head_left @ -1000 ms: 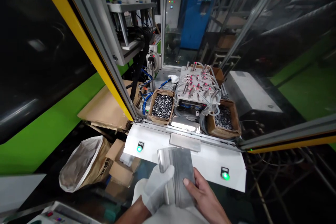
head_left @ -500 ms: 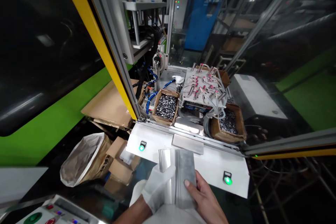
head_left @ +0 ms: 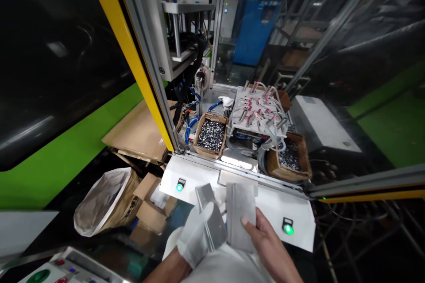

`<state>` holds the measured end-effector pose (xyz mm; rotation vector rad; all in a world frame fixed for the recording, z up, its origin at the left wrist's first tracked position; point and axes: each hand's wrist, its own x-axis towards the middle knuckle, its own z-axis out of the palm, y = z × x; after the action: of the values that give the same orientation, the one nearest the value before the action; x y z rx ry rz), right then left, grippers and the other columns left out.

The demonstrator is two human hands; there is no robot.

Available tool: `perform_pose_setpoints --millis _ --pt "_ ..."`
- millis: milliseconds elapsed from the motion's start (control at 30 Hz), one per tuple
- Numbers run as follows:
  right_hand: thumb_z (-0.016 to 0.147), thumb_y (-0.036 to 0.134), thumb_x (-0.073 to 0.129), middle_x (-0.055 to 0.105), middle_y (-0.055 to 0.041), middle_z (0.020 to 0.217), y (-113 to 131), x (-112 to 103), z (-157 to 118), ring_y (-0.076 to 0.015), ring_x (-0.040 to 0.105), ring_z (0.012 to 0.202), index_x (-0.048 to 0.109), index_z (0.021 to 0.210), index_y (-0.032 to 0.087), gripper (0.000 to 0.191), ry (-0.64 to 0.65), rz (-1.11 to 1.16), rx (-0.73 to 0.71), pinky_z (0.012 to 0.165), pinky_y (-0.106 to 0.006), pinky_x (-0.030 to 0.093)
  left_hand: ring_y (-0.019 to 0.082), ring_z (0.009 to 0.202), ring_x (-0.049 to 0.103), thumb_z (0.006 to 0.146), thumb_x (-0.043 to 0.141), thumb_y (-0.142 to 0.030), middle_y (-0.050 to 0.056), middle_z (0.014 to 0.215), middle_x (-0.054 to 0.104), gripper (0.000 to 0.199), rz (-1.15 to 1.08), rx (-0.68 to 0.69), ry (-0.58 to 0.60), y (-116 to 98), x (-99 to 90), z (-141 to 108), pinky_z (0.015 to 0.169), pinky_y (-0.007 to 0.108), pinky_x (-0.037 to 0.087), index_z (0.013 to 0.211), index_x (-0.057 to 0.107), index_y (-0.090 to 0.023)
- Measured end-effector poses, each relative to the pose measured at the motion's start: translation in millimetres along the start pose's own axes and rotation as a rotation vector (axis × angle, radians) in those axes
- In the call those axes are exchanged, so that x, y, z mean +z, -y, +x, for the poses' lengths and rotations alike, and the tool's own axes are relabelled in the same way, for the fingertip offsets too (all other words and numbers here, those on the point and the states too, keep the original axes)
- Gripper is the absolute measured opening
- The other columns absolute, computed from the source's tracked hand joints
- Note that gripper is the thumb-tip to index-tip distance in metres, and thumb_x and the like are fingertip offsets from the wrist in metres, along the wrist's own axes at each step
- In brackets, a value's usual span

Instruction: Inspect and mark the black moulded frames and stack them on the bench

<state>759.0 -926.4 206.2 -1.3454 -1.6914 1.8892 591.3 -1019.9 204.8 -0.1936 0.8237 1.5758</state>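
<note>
My left hand [head_left: 195, 234], in a white glove, is closed round a few flat grey metal plates [head_left: 212, 219], which lean with their top to the left. Bare, my right hand [head_left: 265, 239] grips a second stack of grey plates [head_left: 241, 216] by its right edge, thumb on the front face. The two stacks are apart at the top and come close together at the bottom. Both are held above the near edge of a white panel [head_left: 268, 199]. Another flat plate [head_left: 226, 177] lies on the panel behind them.
Green-lit buttons [head_left: 179, 187] [head_left: 288, 229] sit on the panel. Beyond it, boxes of small metal parts [head_left: 211, 135] [head_left: 290, 155] flank a fixture [head_left: 255, 108] with hoses. At left are a yellow post [head_left: 133, 57], an open carton [head_left: 152, 212] and a sack [head_left: 102, 203].
The left stack has tilted, its top swinging left and its lower end right. My right hand and its stack have moved slightly right and up, and the view has shifted a little.
</note>
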Motion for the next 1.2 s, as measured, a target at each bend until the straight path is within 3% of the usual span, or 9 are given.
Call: perform_pose_setpoints --millis 133,267,400,500,600,733,833,967,1200 --pt "0.098 0.054 0.05 0.071 -0.011 0.123 15.4 -1.6 6.3 -0.0306 0.067 0.107 0.048 0.145 0.024 0.056 0.037 -0.298 -0.142 0.095 -0.041 0.052 0.033 0.108 0.071 0.082 0.075 -0.045 0.018 0.105 0.076 0.043 0.023 -0.031 -0.044 2.0 4.2 7.8 0.109 0.05 0.048 0.107 0.071 -0.01" --pt "0.1 0.027 0.037 0.057 -0.0179 0.142 13.8 37.1 12.3 -0.0374 0.054 0.128 0.043 0.152 0.018 0.053 -0.032 -0.751 -0.306 0.107 -0.051 0.044 0.029 0.117 0.067 0.079 0.079 -0.04 0.013 0.115 0.075 0.043 0.136 0.028 -0.119 5.4 7.1 14.8 0.116 0.043 0.043 0.114 0.067 -0.018" --pt "0.093 0.016 0.041 0.058 -0.0233 0.131 20.2 66.3 10.7 -0.0388 0.055 0.115 0.046 0.149 0.008 0.058 -0.006 -0.996 -0.423 0.1 -0.056 0.048 0.031 0.133 0.056 0.076 0.081 -0.035 0.012 0.129 0.069 0.049 0.185 0.127 -0.101 17.3 -3.3 23.6 0.118 0.04 0.041 0.12 0.066 -0.022" --pt "0.096 0.026 0.047 0.058 -0.0179 0.13 36.2 58.7 4.2 -0.0349 0.053 0.116 0.055 0.141 0.016 0.047 0.12 -0.904 -0.444 0.101 -0.053 0.048 0.035 0.135 0.053 0.072 0.082 -0.036 0.013 0.12 0.071 0.04 0.133 0.123 -0.103 26.1 -18.3 28.0 0.117 0.041 0.042 0.108 0.071 -0.021" --pt "0.103 0.037 0.04 0.06 -0.0101 0.127 45.0 34.5 7.9 -0.0281 0.053 0.121 0.063 0.128 0.026 0.036 0.182 -0.635 -0.422 0.106 -0.045 0.045 0.036 0.129 0.058 0.074 0.081 -0.039 0.014 0.115 0.072 0.045 0.101 0.109 -0.115 23.6 -27.9 24.2 0.113 0.046 0.045 0.113 0.069 -0.02" --pt "0.102 0.057 0.04 0.062 -0.0114 0.127 32.6 7.0 32.7 -0.0277 0.057 0.121 0.062 0.127 0.024 0.047 0.045 -0.229 -0.279 0.105 -0.043 0.046 0.035 0.118 0.066 0.082 0.076 -0.038 0.017 0.111 0.073 0.047 0.007 0.072 -0.027 10.4 -23.9 13.8 0.108 0.051 0.048 0.121 0.063 -0.015" --pt "0.093 0.069 0.05 0.066 -0.0132 0.122 22.6 1.3 45.4 -0.0275 0.065 0.106 0.061 0.129 0.021 0.061 0.175 0.018 -0.081 0.093 -0.043 0.054 0.034 0.116 0.067 0.087 0.071 -0.03 0.019 0.112 0.074 0.042 -0.099 0.051 0.073 5.8 -14.9 10.6 0.107 0.052 0.049 0.124 0.063 -0.012" --pt "0.09 0.07 0.055 0.07 -0.0105 0.114 19.6 3.7 47.5 -0.0282 0.066 0.103 0.065 0.128 0.022 0.062 0.268 0.029 -0.013 0.093 -0.045 0.053 0.031 0.113 0.069 0.09 0.067 -0.024 0.017 0.117 0.074 0.038 -0.139 0.004 0.096 6.4 -9.6 11.7 0.107 0.049 0.049 0.126 0.063 -0.013" --pt "0.095 0.056 0.059 0.067 -0.0094 0.131 17.1 7.1 56.7 -0.028 0.062 0.117 0.062 0.135 0.024 0.052 0.395 -0.021 -0.16 0.104 -0.043 0.045 0.031 0.111 0.07 0.081 0.077 -0.024 0.014 0.111 0.076 0.046 -0.03 0.002 -0.022 10.5 -21.3 20.6 0.105 0.046 0.052 0.124 0.064 -0.013"
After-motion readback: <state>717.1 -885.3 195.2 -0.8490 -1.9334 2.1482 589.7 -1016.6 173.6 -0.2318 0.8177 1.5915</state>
